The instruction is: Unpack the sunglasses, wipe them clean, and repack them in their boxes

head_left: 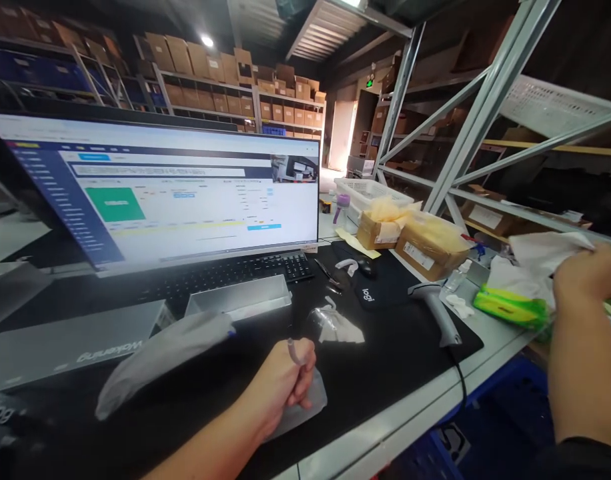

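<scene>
My left hand (288, 383) is closed in a fist over the black desk mat. A greyish tube-like end (295, 352) sticks out at the top of the fist; the fingers hide the rest of it. Beneath that hand lies a frosted translucent pouch (315, 400). At the right edge, my right hand (588, 273) pinches a white tissue (548, 250) raised above a green tissue pack (510, 307). More tissue bulges from the pack's opening. A crumpled clear plastic bag (340, 327) rests on the mat ahead of my left hand.
A monitor (195, 193) stands behind a black keyboard (225, 273). An open box (240, 300) and a long white wrapped item (160, 360) lie leftward. A barcode scanner (438, 310), mouse (367, 267) and cardboard boxes (425, 247) sit rightward. A metal rack (465, 153) rises beyond.
</scene>
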Demonstrator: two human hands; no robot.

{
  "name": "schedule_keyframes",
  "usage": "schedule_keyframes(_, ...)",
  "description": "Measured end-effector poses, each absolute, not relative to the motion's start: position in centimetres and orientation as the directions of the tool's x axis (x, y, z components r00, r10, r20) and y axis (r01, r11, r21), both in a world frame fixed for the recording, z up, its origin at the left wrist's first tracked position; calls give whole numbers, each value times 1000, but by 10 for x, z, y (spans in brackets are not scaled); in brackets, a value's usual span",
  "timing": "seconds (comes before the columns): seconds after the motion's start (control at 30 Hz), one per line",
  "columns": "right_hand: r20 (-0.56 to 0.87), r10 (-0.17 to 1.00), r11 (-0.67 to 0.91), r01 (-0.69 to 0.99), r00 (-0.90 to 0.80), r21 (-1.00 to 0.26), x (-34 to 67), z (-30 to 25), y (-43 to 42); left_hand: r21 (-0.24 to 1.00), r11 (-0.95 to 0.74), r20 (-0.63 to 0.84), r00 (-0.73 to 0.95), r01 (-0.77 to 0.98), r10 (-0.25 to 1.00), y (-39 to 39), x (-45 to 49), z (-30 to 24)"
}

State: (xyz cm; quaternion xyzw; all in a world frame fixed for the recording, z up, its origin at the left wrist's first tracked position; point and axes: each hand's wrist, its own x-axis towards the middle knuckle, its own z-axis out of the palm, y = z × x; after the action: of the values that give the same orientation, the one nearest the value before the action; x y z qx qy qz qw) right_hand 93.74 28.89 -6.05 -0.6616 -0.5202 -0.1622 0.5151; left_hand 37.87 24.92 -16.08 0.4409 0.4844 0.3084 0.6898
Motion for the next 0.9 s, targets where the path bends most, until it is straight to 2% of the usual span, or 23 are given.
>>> schedule_keyframes(0.1, 854, 242, -24, 882, 461, -470, 916, -52, 284, 914, 407, -382, 338, -2, 860, 250, 377, -158)
schedule_keyframes(0.13, 874, 201, -43, 895, 443, -444, 901, -56, 283, 914, 405, -380, 336, -4, 862, 250, 376, -158)
schedule_keyframes(0.23, 936, 205, -19, 957, 288, -290, 826, -90, 276, 919, 394, -368, 329, -13, 870, 251, 376, -159)
schedule_keyframes(0.3, 951, 295, 82, 989, 94, -123, 758, -125, 267, 922, 386, -359, 329, -19, 874, 251, 376, -159)
schedule_keyframes(0.37, 925, 344, 260, 963, -159, 68, 687, -157, 258, 924, 382, -355, 328, -22, 876, 250, 376, -158)
schedule_keyframes(0.4, 892, 298, 422, 885, -340, 196, 654, -170, 254, 924, 382, -355, 328, -21, 876, 250, 376, -157)
schedule_keyframes(0.43, 841, 265, 548, 791, -473, 272, 624, -179, 253, 924, 382, -356, 329, -16, 875, 249, 376, -155)
schedule_keyframes(0.47, 785, 279, 601, 738, -553, 307, 600, -186, 253, 924, 381, -357, 328, -9, 875, 248, 376, -154)
schedule_keyframes(0.6, 608, 349, 723, 618, -713, 310, 556, -191, 267, 938, 345, -337, 316, 33, 887, 247, 373, -148)
schedule_keyframes(0.73, 511, 343, 793, 535, -788, 291, 562, -181, 283, 957, 281, -291, 325, 78, 900, 254, 366, -153)
schedule_keyframes(0.83, 453, 351, 769, 529, -819, 360, 564, -174, 285, 968, 227, -250, 321, 109, 913, 260, 361, -160)
schedule_keyframes(0.9, 495, 380, 693, 594, -782, 407, 561, -172, 283, 973, 192, -223, 322, 124, 920, 264, 357, -161)
